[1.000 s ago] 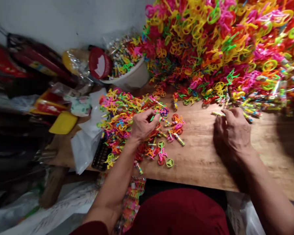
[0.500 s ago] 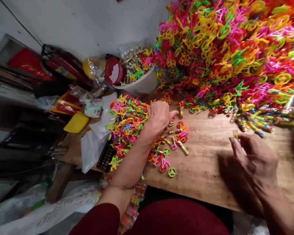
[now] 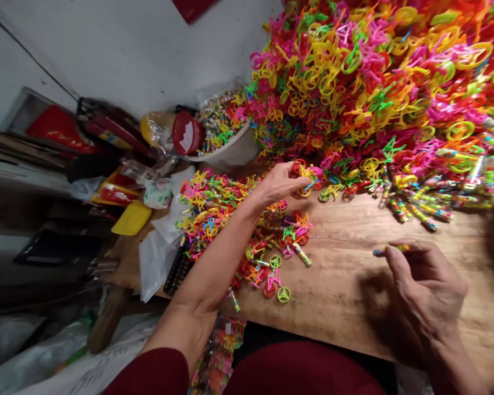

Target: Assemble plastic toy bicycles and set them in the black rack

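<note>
Right hand [image 3: 430, 285]: thumb and forefinger are pinching, without gap, one slim tube [image 3: 402, 248] with many-coloured filling, over the table.
Left hand [image 3: 278, 184]: fingers are bending near thin plastic pieces [image 3: 313, 174], yellow, red and blue; how far open they are, or whether they are gripping, I cannot tell.
Wood: the smooth, grained table [image 3: 337, 274] is carrying a flat, spoked green wheel [image 3: 284, 294].
Plastic: a glossy, tangled big heap [image 3: 346, 82] is rising behind; a smaller heap [image 3: 209, 203] is lying beside the left forearm.
</note>
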### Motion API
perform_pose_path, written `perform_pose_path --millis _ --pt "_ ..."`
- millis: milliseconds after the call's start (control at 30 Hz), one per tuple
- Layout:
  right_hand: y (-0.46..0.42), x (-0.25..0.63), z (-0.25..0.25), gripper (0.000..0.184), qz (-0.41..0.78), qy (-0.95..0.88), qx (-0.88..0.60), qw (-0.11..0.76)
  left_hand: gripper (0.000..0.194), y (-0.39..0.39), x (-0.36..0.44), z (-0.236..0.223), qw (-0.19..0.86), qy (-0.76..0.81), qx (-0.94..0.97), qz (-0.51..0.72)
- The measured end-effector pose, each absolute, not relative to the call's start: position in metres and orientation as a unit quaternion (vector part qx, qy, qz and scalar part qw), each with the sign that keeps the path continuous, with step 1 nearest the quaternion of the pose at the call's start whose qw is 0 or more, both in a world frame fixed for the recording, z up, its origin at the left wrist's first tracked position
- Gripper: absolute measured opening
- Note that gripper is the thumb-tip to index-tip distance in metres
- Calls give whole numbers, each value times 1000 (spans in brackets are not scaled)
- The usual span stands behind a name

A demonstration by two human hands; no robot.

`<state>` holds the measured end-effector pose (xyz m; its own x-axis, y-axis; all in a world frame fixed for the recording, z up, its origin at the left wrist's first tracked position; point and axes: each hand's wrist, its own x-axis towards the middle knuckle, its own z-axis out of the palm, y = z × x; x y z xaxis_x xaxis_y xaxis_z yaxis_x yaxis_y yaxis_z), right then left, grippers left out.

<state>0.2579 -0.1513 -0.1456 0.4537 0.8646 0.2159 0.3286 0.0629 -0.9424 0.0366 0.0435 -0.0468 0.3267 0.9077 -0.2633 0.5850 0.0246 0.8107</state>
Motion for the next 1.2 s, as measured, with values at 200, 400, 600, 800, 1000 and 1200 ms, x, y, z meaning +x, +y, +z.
perform_pose_path --millis 200,400,600,800,1000,1200 --pt "-143 241 -118 18 312 -413 -572 636 23 3 55 -48 655 488 552 168" --pt "-143 244 -113 15 233 -429 -519 702 23 -34 73 -49 661 459 586 97" --pt "-139 242 -131 26 247 -451 -523 680 23 -57 88 -57 617 486 593 178" --pt "-154 245 -135 24 260 -467 -556 636 30 -61 100 -76 702 468 469 260" --pt "-145 267 -126 15 270 -421 -548 671 23 -60 101 -81 716 460 443 282" --pt "-141 272 -138 16 343 -472 -537 609 36 -63 94 -86 762 436 422 226"
